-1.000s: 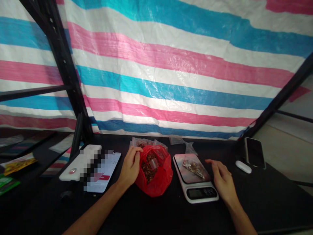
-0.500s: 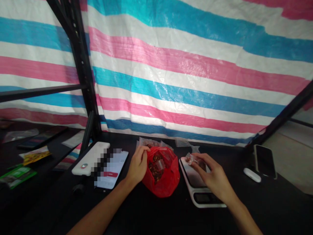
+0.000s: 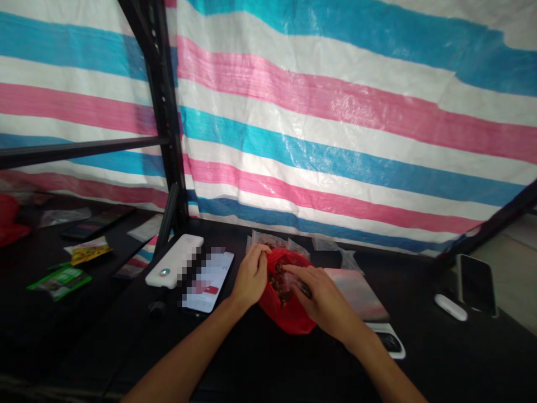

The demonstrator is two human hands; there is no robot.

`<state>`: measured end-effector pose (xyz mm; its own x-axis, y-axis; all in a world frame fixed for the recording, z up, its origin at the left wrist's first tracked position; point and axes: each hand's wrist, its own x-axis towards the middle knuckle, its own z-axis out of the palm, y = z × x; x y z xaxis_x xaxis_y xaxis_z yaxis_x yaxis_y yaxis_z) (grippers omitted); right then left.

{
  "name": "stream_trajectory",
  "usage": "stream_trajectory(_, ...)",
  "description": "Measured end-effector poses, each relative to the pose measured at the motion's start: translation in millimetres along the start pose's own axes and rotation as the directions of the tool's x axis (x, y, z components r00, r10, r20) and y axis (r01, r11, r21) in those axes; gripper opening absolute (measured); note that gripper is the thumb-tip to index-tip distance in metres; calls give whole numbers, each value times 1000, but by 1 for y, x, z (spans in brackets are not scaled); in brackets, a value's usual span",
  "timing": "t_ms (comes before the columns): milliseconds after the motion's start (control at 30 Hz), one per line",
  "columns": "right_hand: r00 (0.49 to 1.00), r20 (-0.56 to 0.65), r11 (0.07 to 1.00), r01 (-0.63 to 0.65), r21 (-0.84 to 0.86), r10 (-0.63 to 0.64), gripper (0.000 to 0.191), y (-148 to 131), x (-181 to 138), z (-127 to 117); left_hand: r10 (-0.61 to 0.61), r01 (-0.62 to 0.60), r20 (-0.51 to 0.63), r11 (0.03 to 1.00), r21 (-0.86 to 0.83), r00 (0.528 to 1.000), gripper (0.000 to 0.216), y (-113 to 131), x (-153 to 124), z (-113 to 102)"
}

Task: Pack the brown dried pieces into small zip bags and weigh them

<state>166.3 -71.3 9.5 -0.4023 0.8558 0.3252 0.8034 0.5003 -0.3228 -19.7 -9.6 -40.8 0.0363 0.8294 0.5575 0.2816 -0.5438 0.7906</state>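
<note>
A red plastic bag stands with its mouth open on the black table, holding small brown pieces. My left hand pinches the bag's left rim. Over the right side of the mouth is my right hand, closed on a small clear plastic bag with something brown inside; the fingers partly hide it. Just right of the red bag lies a kitchen scale with a shiny top, and my right forearm crosses its front part.
Behind the red bag lie filled clear bags and flat clear bags. To the left are a lit phone, a white power bank and snack packets. At right, a white case lies near a dark phone.
My right hand has moved left from above the scale to the red bag's mouth with the small clear bag. My left hand keeps its hold on the rim. The view has shifted slightly.
</note>
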Motion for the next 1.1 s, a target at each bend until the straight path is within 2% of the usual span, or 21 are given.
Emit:
stream_trajectory(100, 997, -67, 1000, -26, 11, 27, 33, 3, -4, -5, -2, 2, -2, 1000, -13, 1000, 25, -2, 0, 1)
stream_trajectory(200, 982, -175, 996, -62, 64, 72, 31, 17, -13, -18, -10, 10, -4, 1000, -22, 1000, 24, -5, 0, 2)
stream_trajectory(333, 907, -341, 967, -214, 136, 249, 40, 57, -36, -38, -8, 8, 5, 1000, -20, 1000, 24, -5, -1, 3)
stream_trajectory(400, 904, -300, 950, -266, 164, 305, 45, 78, -48, -46, -3, 3, 11, 1000, -17, 1000, 24, -5, -1, 3)
stream_trajectory(500, 937, -194, 955, -273, 115, 291, 51, 106, -66, -53, -11, 11, 10, 1000, -14, 1000, 23, -4, 0, 3)
stream_trajectory(567, 929, -232, 957, -277, 83, 289, 58, 125, -77, -55, -19, 20, 7, 1000, -7, 1000, 24, -4, 1, 2)
stream_trajectory(633, 853, -385, 935, -340, 101, 352, 62, 144, -90, -53, -18, 18, 3, 1000, 2, 1000, 24, -4, 1, 2)
stream_trajectory(700, 727, -528, 890, -432, 146, 440, 65, 163, -102, -48, -11, 11, -4, 1000, 9, 1000, 24, -5, 1, 2)
stream_trajectory(767, 665, -560, 856, -485, 177, 493, 67, 178, -112, -41, -4, 4, -13, 1000, 15, 1000, 24, -4, 0, 1)
stream_trajectory(900, 645, -542, 828, -522, 204, 539, 65, 192, -121, -31, 9, -9, -9, 1000, 23, 1000, 23, -2, -1, 1)
stream_trajectory(1100, 639, -536, 817, -544, 192, 551, 63, 190, -122, -33, 16, -15, -24, 1000, 9, 1000, 22, -1, -1, 1)
